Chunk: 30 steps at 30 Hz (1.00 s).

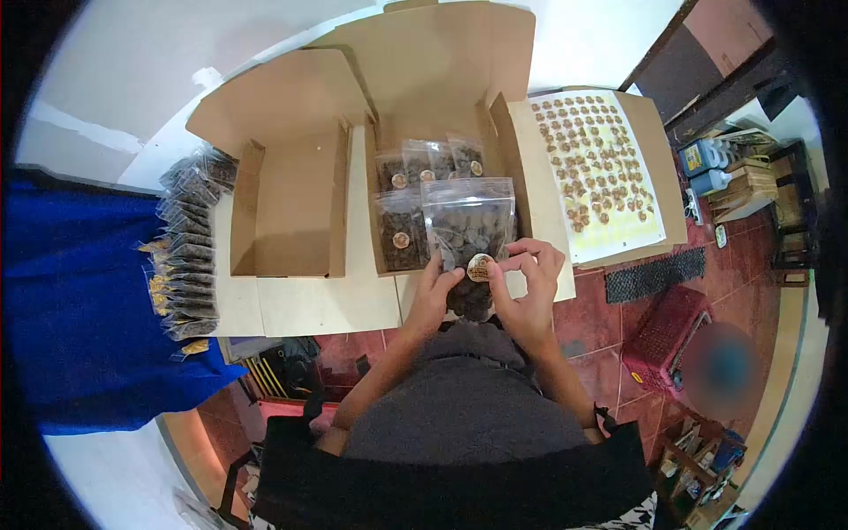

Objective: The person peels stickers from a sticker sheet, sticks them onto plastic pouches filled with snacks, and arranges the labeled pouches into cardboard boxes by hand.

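Note:
A clear zip bag (468, 216) with dark contents is held upright in front of my body. My left hand (430, 299) grips its lower left side, thumb on the front. At the bag's lower right, my right hand (527, 296) has thumb and index finger at the edge of a round printed sticker (480, 268) on the bag's front. Behind it, an open cardboard box (505, 150) holds several similar bags (402, 216) with round stickers. To the right lies a white sheet (609, 168) bearing rows of round stickers.
An open cardboard box (287, 208) stands at the left. Beyond it is a long row of filled bags (190, 265) beside a blue cloth (88, 300). A red crate (662, 331) and blue containers (707, 168) are at the right.

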### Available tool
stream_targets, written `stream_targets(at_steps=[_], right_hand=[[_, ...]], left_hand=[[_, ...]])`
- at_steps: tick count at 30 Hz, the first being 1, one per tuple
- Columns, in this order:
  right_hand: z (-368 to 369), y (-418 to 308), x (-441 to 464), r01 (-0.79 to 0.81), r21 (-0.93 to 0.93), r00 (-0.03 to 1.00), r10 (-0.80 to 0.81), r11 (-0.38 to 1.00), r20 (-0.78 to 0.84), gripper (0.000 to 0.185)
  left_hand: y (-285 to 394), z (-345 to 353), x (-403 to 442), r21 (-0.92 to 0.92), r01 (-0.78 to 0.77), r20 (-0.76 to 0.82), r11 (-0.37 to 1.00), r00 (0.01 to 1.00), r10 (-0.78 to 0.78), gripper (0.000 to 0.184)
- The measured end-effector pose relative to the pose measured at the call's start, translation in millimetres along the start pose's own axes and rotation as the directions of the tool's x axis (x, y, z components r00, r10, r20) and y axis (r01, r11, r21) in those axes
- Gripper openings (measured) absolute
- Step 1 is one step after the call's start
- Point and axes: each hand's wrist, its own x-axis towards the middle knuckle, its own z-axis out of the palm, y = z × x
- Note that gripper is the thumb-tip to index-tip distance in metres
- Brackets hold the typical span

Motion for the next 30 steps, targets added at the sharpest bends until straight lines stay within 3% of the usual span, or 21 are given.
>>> stream_targets(at_steps=[5,8,10,19,21,23,25,26,28,30], right_hand=[[26.8,-17.3,-13.0,0.0,-0.019,1.0,0.0,1.0,-0.027,0.009],[39.8,-24.0,-18.5,-0.013,-0.034,0.999,0.011,0.999,-0.052,0.009],[46.1,-26.9,-20.0,-0.005,-0.051,0.998,0.002,0.999,-0.067,0.01],[67.3,-8.7,-20.1,0.007,-0.075,0.997,-0.013,0.997,-0.078,0.018],[70.9,3.6,-20.3,-0.076,0.161,0.985,0.099,0.984,-0.143,0.027],[67.2,19.4,-16.9,-0.076,0.149,0.988,0.095,0.986,-0.122,0.034],[62.6,29.8,-12.8,-0.25,0.259,0.964,0.264,0.933,-0.02,0.034],[59.6,37.8,-11.5,-0.244,0.269,0.969,0.246,0.932,0.027,0.033],[50.1,45.7,-5.9,-0.235,0.221,0.972,0.222,0.947,0.082,0.031],[38.4,61.1,-4.0,-0.245,0.163,0.957,0.211,0.956,0.2,0.027]], left_hand=[[3.4,-30.8,-4.6,-0.062,0.013,0.058,0.998,0.998,-0.009,0.043],[2.8,-45.5,-5.1,0.005,-0.006,0.039,1.0,0.999,0.006,0.045],[7.8,-49.3,-6.2,0.157,-0.018,0.015,0.987,1.0,0.016,0.043],[13.2,-54.3,1.6,0.178,0.009,0.024,0.984,1.0,-0.013,0.034],[8.8,-53.6,6.9,0.167,0.006,0.011,0.986,1.0,-0.008,0.034],[4.0,-49.2,13.7,0.153,-0.001,-0.007,0.988,1.0,0.002,0.034],[0.2,-44.4,21.8,0.171,-0.015,0.018,0.985,1.0,0.012,0.036],[-4.0,-46.2,29.8,0.167,-0.019,0.01,0.986,1.0,0.017,0.036],[-5.2,-50.7,51.9,0.392,-0.126,-0.144,0.911,0.97,0.196,0.038],[18.4,-48.2,69.6,0.221,-0.206,-0.323,0.953,0.907,0.27,0.039]])
